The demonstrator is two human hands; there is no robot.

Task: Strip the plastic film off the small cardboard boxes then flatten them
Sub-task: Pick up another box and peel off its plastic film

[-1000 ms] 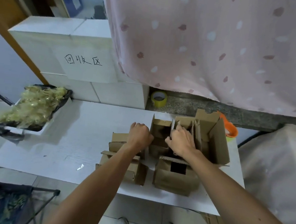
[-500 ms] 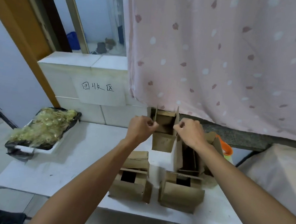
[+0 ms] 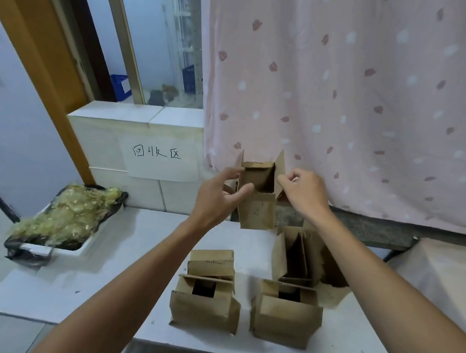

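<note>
Holding an open cardboard box (image 3: 257, 210) up above the far side of the bench (image 3: 132, 252), with left grip (image 3: 218, 192) clamped on its left wall and right grip (image 3: 306, 192) pinching its right flap. Below, other boxes (image 3: 204, 302) on bench.

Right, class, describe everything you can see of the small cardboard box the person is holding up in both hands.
The cardboard box is small and made of plain brown corrugated board. It is box-shaped, not yet flattened. Its top is open, with the flaps standing up and the inside dark. It is held upright, slightly tilted, in the air above the far edge of the table, in front of the pink curtain. The left hand grips its left side and the right hand pinches its right flap. No plastic film can be made out on it.
</note>
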